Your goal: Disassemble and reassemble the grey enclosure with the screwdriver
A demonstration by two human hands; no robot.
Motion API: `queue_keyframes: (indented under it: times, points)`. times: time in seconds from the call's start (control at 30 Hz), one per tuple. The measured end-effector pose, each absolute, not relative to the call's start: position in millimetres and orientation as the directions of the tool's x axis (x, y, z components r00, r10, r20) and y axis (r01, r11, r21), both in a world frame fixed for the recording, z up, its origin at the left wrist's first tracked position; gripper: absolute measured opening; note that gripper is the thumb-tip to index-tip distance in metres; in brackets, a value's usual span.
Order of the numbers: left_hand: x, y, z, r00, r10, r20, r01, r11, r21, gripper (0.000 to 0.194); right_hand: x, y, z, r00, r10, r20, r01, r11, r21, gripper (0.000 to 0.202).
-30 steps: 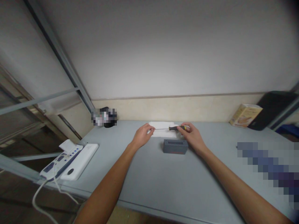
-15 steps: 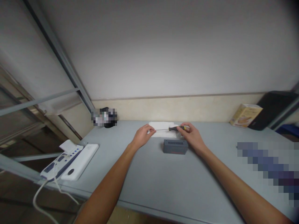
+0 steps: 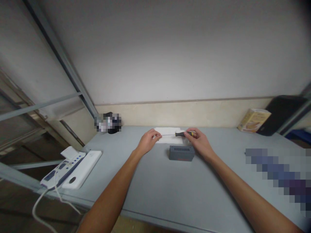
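Holding the screwdriver: you have the screwdriver [image 3: 178, 134] sideways between both hands, over the white sheet [image 3: 167, 130] as your head camera sees it; its tip points left;
Right hand: your right hand [image 3: 198, 141] grips the dark handle between thumb and fingers;
Left hand: your left hand [image 3: 146, 142] is pinched closed on the shaft's tip end; whether a small piece sits there too is too small to tell;
Grey slotted box: the box [image 3: 181, 153] rests on the tabletop [image 3: 155, 194], nearer you than the screwdriver, near your right wrist; neither hand grips it;
Change: against half a second ago, your left fingertips shift only slightly, and the view drifts a little; both grips persist, so the work seems centred on the screwdriver's tip, not the box.
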State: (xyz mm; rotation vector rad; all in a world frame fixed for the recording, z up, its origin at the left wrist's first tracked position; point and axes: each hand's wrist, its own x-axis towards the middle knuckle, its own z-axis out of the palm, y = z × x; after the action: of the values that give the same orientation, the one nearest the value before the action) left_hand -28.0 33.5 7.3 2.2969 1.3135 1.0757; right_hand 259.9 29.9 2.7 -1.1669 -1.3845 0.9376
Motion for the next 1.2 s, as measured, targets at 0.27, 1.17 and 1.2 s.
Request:
queue_keyframes:
  times: [0.27,1.17,1.2]
  points:
    - [-28,34,9,0.299,0.814,0.498,0.581,-0.57,0.582,0.02,263,32,3,0.028,0.964,0.265,0.22,0.253,-0.942,0.053]
    - [-24,33,9,0.324,0.81,0.489,0.521,-0.584,0.622,0.023,270,33,10,0.05,0.95,0.309,0.25,0.288,-0.924,0.042]
    - [-24,33,10,0.324,0.812,0.486,0.522,-0.582,0.624,0.023,271,34,10,0.048,0.949,0.312,0.25,0.291,-0.923,0.041]
